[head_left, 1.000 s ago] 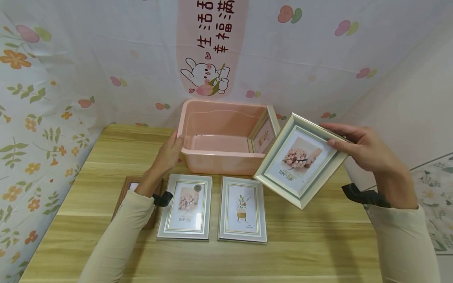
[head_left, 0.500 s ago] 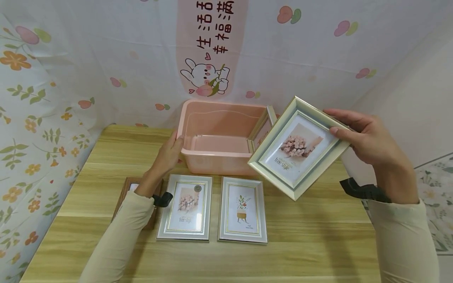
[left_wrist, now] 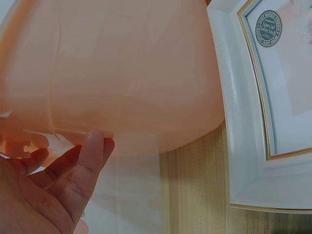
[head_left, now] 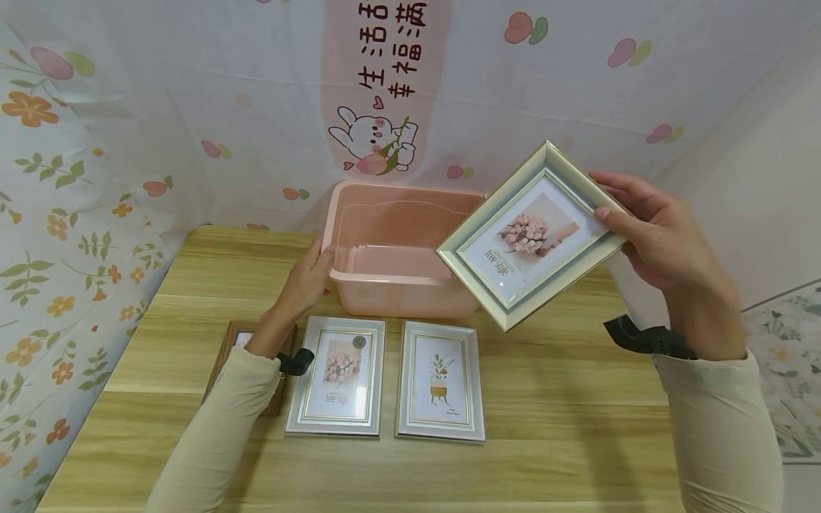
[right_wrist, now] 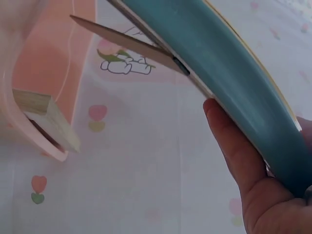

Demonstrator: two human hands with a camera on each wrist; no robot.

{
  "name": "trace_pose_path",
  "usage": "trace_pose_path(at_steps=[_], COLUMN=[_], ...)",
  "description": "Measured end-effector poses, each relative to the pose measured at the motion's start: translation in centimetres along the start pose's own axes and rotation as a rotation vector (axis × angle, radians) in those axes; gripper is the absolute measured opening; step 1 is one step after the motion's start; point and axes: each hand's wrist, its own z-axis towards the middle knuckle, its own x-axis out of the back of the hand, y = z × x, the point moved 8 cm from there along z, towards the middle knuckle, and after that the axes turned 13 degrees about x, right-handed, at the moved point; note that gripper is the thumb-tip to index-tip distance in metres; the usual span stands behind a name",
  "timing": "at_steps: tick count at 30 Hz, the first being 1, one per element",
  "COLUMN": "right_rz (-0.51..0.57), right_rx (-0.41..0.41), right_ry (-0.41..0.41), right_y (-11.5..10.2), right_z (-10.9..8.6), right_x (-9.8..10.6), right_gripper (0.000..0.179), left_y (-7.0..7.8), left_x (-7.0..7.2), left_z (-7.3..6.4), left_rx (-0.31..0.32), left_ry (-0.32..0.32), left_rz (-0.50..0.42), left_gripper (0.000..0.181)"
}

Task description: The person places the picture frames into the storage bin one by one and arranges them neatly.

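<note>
My right hand [head_left: 667,235] holds a pale picture frame [head_left: 484,235] tilted in the air, thumb on its front and fingers behind. Pink flowers show on its print. In the right wrist view the frame's edge [right_wrist: 234,63] appears teal, and its stand flap [right_wrist: 126,44] sticks out at the back. My left hand [head_left: 304,285] grips the left rim of a pink plastic bin [head_left: 404,288]; the left wrist view shows the fingertips [left_wrist: 92,141] against its wall. Another frame [right_wrist: 46,114] leans in the bin's right end, mostly hidden in the head view behind the held one.
Two white picture frames [head_left: 336,420] [head_left: 441,427] lie face up in front of the bin. A brown frame [head_left: 221,356] lies at the left, partly under my left forearm. The wooden table [head_left: 385,477] meets a printed cloth backdrop [head_left: 256,107] behind the bin.
My right hand has raised the held picture frame and shifted it left, turning it further and covering the bin's right end. My left hand stays on the rim.
</note>
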Motion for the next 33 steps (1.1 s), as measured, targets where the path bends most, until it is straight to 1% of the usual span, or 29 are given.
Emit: trace_pose_path(at_steps=[3,11,16,19,24,28,33], right_rz=[0.01,0.026,0.045,0.029,0.001,-0.016,-0.071], right_rx=[-0.002,-0.004,-0.029,-0.048,-0.086,-0.102,-0.124], right_ry=[0.018,0.125,0.216,0.272,0.356,0.387,0.386], right_y=[0.1,0.7,1.2,1.5,2.3,2.9,3.7], right_z=[0.2,1.2,1.8,2.1,2.5,2.9,3.3], right_x=[-0.2,-0.6,-0.5,-0.4,-0.6,-1.2,-2.0], right_gripper=[0.048,0.047,0.05,0.052,0.049,0.045,0.044], left_y=[0.0,0.0,0.0,0.0,0.0,-0.1,-0.1], left_x=[0.0,-0.1,-0.1,0.0,0.0,0.0,0.0], left_z=[0.0,-0.1,0.0,0.0,0.0,0.1,0.1], left_rx=[0.003,0.001,0.01,0.009,0.005,0.002,0.0], left_ry=[0.004,0.006,0.008,0.011,0.012,0.009,0.009], left_rz=[-0.001,0.008,0.011,0.01,0.008,0.011,-0.002], left_gripper=[0.056,0.056,0.056,0.056,0.056,0.056,0.054])
